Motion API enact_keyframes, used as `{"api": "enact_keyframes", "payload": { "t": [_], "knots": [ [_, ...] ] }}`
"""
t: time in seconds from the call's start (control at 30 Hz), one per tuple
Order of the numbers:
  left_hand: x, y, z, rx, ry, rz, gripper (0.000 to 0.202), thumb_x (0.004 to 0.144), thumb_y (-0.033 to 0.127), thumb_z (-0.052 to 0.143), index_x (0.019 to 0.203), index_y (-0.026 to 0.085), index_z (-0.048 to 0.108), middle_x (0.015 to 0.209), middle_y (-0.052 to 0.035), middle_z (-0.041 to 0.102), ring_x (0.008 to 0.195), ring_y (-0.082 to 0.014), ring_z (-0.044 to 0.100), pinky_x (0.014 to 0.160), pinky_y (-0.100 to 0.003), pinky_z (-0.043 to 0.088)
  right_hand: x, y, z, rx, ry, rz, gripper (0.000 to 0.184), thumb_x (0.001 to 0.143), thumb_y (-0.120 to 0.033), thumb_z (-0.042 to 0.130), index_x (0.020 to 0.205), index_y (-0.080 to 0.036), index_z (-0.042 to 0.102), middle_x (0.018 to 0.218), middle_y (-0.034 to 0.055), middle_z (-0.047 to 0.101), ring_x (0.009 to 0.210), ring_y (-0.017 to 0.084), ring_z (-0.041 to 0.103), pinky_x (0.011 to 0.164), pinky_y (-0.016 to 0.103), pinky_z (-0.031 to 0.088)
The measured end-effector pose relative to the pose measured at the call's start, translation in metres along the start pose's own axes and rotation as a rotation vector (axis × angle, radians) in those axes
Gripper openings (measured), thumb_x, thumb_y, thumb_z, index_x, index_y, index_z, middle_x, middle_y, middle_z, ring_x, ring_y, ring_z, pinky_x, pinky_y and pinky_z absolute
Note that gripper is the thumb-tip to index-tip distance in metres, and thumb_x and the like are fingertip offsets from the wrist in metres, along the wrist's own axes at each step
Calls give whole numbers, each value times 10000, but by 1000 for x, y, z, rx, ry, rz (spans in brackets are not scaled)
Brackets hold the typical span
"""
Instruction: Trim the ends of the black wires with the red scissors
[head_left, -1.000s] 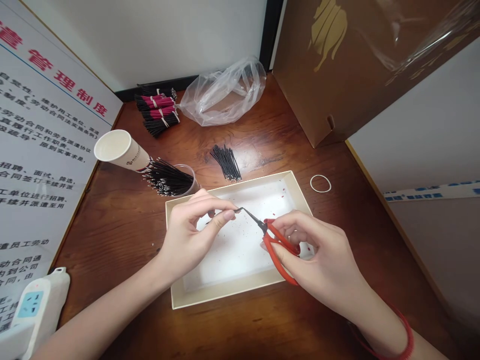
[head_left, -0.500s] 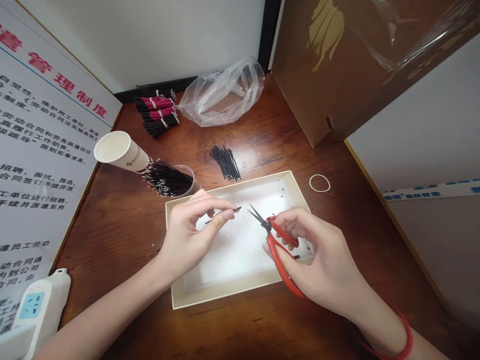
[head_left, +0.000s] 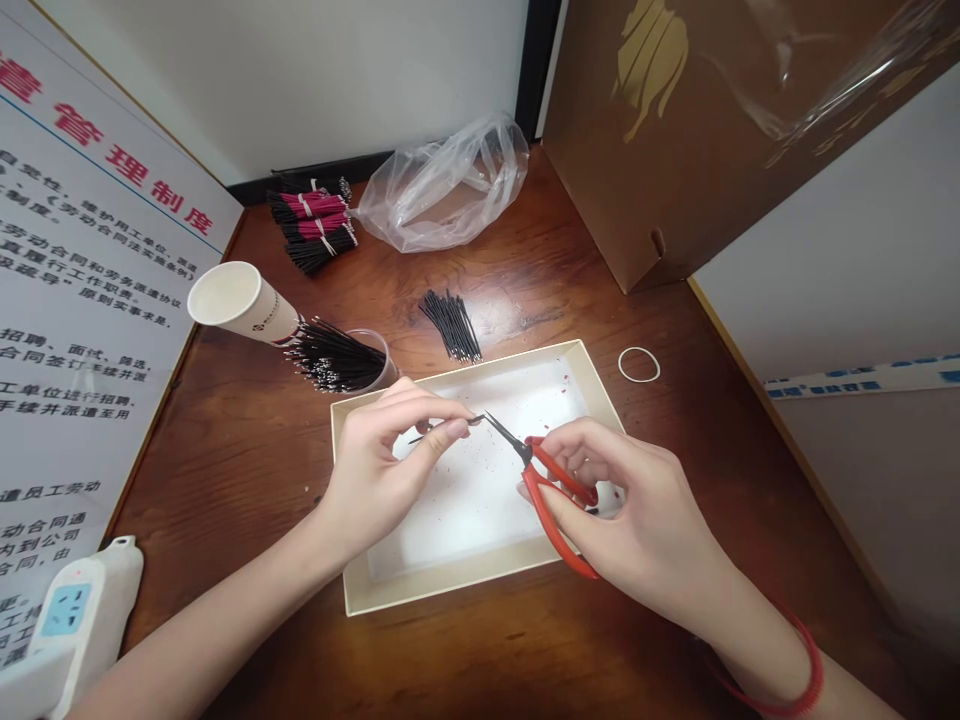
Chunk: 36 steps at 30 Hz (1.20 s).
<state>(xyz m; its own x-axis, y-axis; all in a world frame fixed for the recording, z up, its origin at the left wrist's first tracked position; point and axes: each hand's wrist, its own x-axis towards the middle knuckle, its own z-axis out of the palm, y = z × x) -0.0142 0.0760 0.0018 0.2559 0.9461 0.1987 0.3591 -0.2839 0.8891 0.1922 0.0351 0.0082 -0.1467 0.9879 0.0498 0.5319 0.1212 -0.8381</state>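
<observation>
My left hand (head_left: 382, 470) pinches a thin black wire piece (head_left: 442, 428) between thumb and fingers, held level over a shallow cream tray (head_left: 450, 590). My right hand (head_left: 637, 510) grips red-handled scissors (head_left: 551, 495); their narrow dark blades are closed and their tip meets the right end of the wire. Small red and dark snippets lie scattered on the tray's white floor. A red cord circles my right wrist.
A tipped paper cup (head_left: 240, 300) and a clear cup holding black wires (head_left: 341, 360) lie at the left. A loose pile of black wires (head_left: 452, 325), banded red-and-black bundles (head_left: 315, 225), a plastic bag (head_left: 442, 190), a rubber band (head_left: 639, 365), a brown carton (head_left: 712, 120) and a power strip (head_left: 67, 620) surround the tray.
Half a second ago the scissor blades were spread and a little away from the wire; now they are closed with their tip at the wire's end. My left hand has stayed put.
</observation>
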Motion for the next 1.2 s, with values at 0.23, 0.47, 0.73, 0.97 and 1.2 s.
{"api": "enact_keyframes", "payload": {
  "t": [0.23, 0.47, 0.73, 0.97, 1.2],
  "knots": [
    [1, 0, -1, 5, -14, 4, 146, 872, 99, 673, 795, 208, 732, 716, 45, 729, 672, -107, 559, 650, -253, 437, -2, 1, -1, 27, -30, 26, 84, 822, -189, 652, 751, -175, 610, 624, -42, 601, 537, 43, 509, 507, 144, 452],
    [1, 0, -1, 6, -26, -20, 158, 886, 113, 654, 794, 215, 734, 732, 42, 736, 684, -112, 581, 652, -258, 437, -2, 1, 0, 28, 10, 26, 91, 818, -194, 655, 763, -183, 583, 618, -50, 575, 528, 42, 497, 503, 147, 454],
    [2, 0, -1, 10, -17, 11, 150, 870, 111, 663, 805, 220, 743, 705, 26, 733, 656, -138, 573, 627, -292, 426, -1, 0, 1, -8, -4, 11, 97, 805, -160, 666, 775, -182, 577, 626, -54, 551, 532, 33, 465, 512, 137, 438],
    [2, 0, 0, 33, -20, 24, 157, 873, 103, 660, 806, 223, 736, 703, 20, 729, 658, -143, 574, 620, -297, 425, -1, 1, 0, 0, -5, 12, 97, 801, -144, 663, 761, -174, 579, 616, -58, 548, 533, 27, 460, 514, 129, 426],
    [2, 1, 0, 28, -25, 5, 146, 877, 120, 660, 800, 218, 737, 709, 14, 732, 664, -142, 581, 628, -288, 437, -2, 2, 0, 27, -34, 49, 91, 827, -180, 656, 755, -177, 600, 613, -49, 587, 539, 38, 497, 507, 139, 429]
  ]
}}
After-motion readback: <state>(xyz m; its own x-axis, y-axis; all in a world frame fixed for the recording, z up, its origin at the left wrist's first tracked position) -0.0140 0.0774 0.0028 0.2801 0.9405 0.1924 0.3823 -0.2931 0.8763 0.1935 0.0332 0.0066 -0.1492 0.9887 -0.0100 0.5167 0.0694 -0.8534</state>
